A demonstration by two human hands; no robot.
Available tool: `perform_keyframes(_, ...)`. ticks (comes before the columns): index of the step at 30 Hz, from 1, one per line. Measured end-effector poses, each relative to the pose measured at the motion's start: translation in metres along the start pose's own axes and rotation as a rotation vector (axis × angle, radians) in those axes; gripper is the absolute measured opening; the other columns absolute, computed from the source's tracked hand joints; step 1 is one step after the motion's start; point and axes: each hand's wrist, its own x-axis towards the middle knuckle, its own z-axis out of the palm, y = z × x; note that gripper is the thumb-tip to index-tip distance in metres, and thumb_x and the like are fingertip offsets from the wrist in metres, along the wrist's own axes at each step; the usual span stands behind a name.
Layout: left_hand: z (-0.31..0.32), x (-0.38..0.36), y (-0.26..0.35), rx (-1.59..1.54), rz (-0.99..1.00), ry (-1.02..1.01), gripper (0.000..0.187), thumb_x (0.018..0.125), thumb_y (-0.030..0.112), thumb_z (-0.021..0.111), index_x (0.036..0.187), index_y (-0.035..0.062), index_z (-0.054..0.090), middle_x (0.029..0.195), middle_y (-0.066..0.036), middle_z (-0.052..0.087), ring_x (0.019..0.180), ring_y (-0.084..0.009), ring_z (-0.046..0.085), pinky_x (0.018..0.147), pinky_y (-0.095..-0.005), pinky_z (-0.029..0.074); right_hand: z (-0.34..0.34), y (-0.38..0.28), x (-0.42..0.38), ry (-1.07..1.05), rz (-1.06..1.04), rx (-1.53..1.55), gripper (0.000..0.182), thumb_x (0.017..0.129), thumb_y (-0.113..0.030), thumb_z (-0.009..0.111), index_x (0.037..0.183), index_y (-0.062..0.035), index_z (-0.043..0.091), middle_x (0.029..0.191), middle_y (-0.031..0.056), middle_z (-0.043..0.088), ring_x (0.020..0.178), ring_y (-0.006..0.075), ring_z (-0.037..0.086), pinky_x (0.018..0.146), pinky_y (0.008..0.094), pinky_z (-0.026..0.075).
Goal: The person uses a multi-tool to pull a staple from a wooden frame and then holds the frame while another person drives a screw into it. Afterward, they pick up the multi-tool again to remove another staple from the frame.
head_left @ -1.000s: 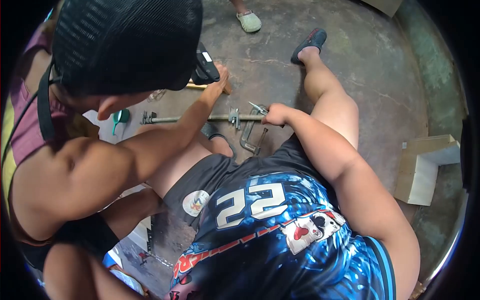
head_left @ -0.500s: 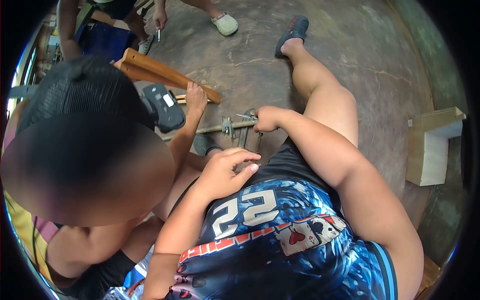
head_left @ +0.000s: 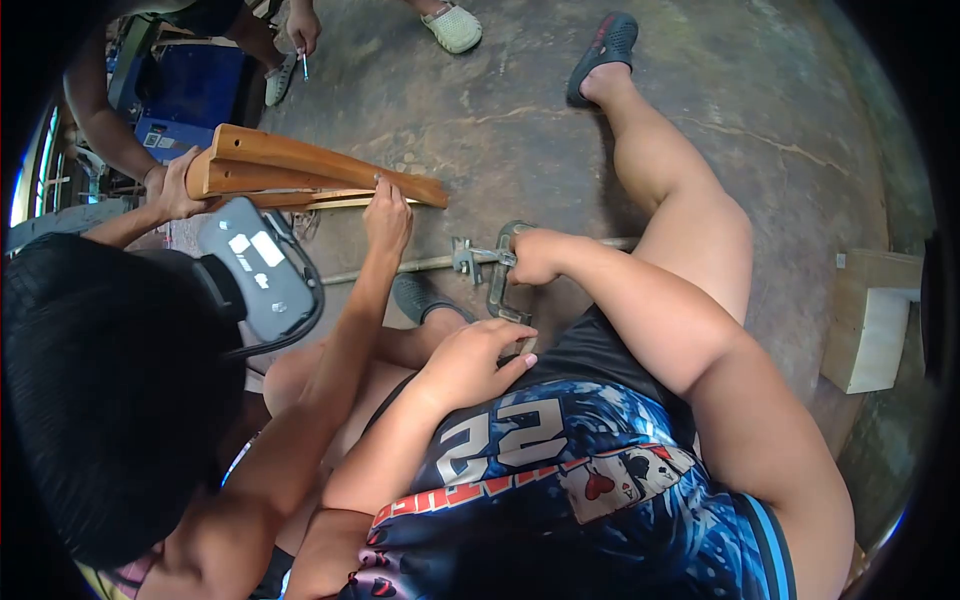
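My right hand (head_left: 540,256) is closed around a metal C-clamp (head_left: 496,290) in front of my lap, its fingers curled out of sight at the clamp's upper part. Beside those fingers is the metal head (head_left: 466,260) of a bar clamp, whose long bar (head_left: 425,265) passes behind my hand. Over my shorts, my left hand (head_left: 472,362) rests with thumb and fingers apart, fingertips right by the C-clamp's lower end.
At my left, a co-worker in a black cap (head_left: 110,390) holds a varnished wooden piece (head_left: 300,165) with both hands. A head-worn device (head_left: 262,270) is on this person. Another person's hand (head_left: 303,30) holds a thin stick. A wooden box (head_left: 870,320) stands right.
The co-worker's head has moved left and down, and a hand now shows at the wooden piece's left end. More of the C-clamp is visible, its lower end near my left fingers.
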Motion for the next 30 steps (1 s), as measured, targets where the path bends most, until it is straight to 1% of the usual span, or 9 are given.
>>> perform_keyframes(4, -0.003, 0.005, -0.011, 0.011, -0.008, -0.032, 0.036, 0.09, 0.027, 0.068, 0.119, 0.0061, 0.066, 0.109, -0.02, 0.068, 0.103, -0.0376, 0.065, 0.09, -0.0435, 0.052, -0.001, 0.002, 0.007, -0.043, 0.007, 0.022, 0.055, 0.076, -0.038, 0.071, 0.11, 0.005, 0.07, 0.112, 0.0278, 0.068, 0.107, 0.0397, 0.066, 0.093, 0.0449, 0.051)
perform_keyframes(7, -0.008, 0.011, -0.014, 0.079, -0.013, -0.052, 0.039, 0.09, 0.028, 0.069, 0.123, 0.0083, 0.065, 0.112, -0.018, 0.069, 0.103, -0.0357, 0.066, 0.089, -0.0415, 0.053, 0.002, 0.007, 0.015, 0.016, 0.007, 0.045, 0.05, 0.08, -0.04, 0.069, 0.095, 0.0066, 0.074, 0.099, 0.0269, 0.071, 0.095, 0.0369, 0.07, 0.084, 0.0435, 0.055)
perform_keyframes(14, -0.018, 0.01, -0.01, 0.179, -0.015, -0.075, 0.042, 0.088, 0.029, 0.071, 0.124, 0.0083, 0.064, 0.114, -0.017, 0.068, 0.106, -0.0359, 0.065, 0.09, -0.0433, 0.052, 0.006, 0.011, 0.024, -0.003, 0.042, 0.027, 0.05, 0.079, -0.04, 0.069, 0.099, 0.0057, 0.073, 0.103, 0.0263, 0.071, 0.098, 0.0375, 0.069, 0.086, 0.0434, 0.054)
perform_keyframes(16, -0.039, 0.005, 0.001, 0.243, 0.016, -0.077, 0.044, 0.088, 0.03, 0.07, 0.125, 0.0072, 0.062, 0.112, -0.018, 0.067, 0.108, -0.0368, 0.064, 0.092, -0.0456, 0.051, 0.005, 0.011, 0.023, -0.032, 0.052, 0.015, 0.054, 0.078, -0.04, 0.069, 0.108, 0.005, 0.071, 0.11, 0.0264, 0.069, 0.105, 0.0386, 0.067, 0.092, 0.0443, 0.052)
perform_keyframes(19, -0.1, -0.012, 0.015, 0.143, 0.022, -0.11, 0.047, 0.087, 0.027, 0.071, 0.127, 0.0055, 0.061, 0.114, -0.018, 0.067, 0.109, -0.037, 0.063, 0.094, -0.0456, 0.05, 0.001, 0.005, 0.02, -0.082, 0.086, -0.025, 0.049, 0.079, -0.041, 0.068, 0.096, 0.0044, 0.074, 0.102, 0.0258, 0.071, 0.096, 0.0374, 0.07, 0.084, 0.0439, 0.055)
perform_keyframes(23, -0.202, -0.022, 0.026, 0.416, 0.028, 0.293, 0.045, 0.086, 0.018, 0.073, 0.126, 0.0017, 0.062, 0.118, -0.02, 0.066, 0.108, -0.0367, 0.064, 0.095, -0.0411, 0.051, 0.028, 0.028, 0.042, -0.007, -0.001, -0.077, 0.042, 0.078, -0.035, 0.063, 0.1, -0.0016, 0.075, 0.106, 0.0239, 0.071, 0.099, 0.0369, 0.069, 0.086, 0.044, 0.054)
perform_keyframes(25, -0.237, -0.02, -0.01, 0.371, 0.038, 0.534, 0.039, 0.089, 0.019, 0.071, 0.122, -0.0006, 0.064, 0.112, -0.02, 0.069, 0.1, -0.032, 0.068, 0.091, -0.0386, 0.052, 0.041, 0.043, 0.057, -0.005, -0.004, -0.043, 0.042, 0.079, -0.04, 0.068, 0.098, -0.0035, 0.075, 0.1, 0.0237, 0.072, 0.093, 0.037, 0.07, 0.082, 0.0438, 0.055)
perform_keyframes(27, -0.256, -0.021, -0.06, 0.319, -0.119, 0.586, 0.033, 0.092, 0.021, 0.068, 0.116, -0.0017, 0.067, 0.103, -0.02, 0.071, 0.094, -0.0315, 0.069, 0.086, -0.0385, 0.054, 0.013, 0.022, 0.027, -0.092, 0.173, -0.037, 0.046, 0.077, -0.04, 0.067, 0.096, 0.0022, 0.074, 0.093, 0.021, 0.073, 0.079, 0.0338, 0.071, 0.071, 0.0411, 0.057)
perform_keyframes(30, -0.231, -0.022, -0.19, 0.43, -0.397, 0.303, 0.046, 0.093, 0.042, 0.066, 0.123, 0.0067, 0.067, 0.107, -0.018, 0.073, 0.096, -0.0324, 0.071, 0.086, -0.0406, 0.055, 0.021, 0.036, 0.038, -0.106, 0.25, -0.073, 0.055, 0.077, -0.049, 0.07, 0.101, 0.0004, 0.074, 0.098, 0.0213, 0.073, 0.088, 0.0342, 0.07, 0.077, 0.0423, 0.056)
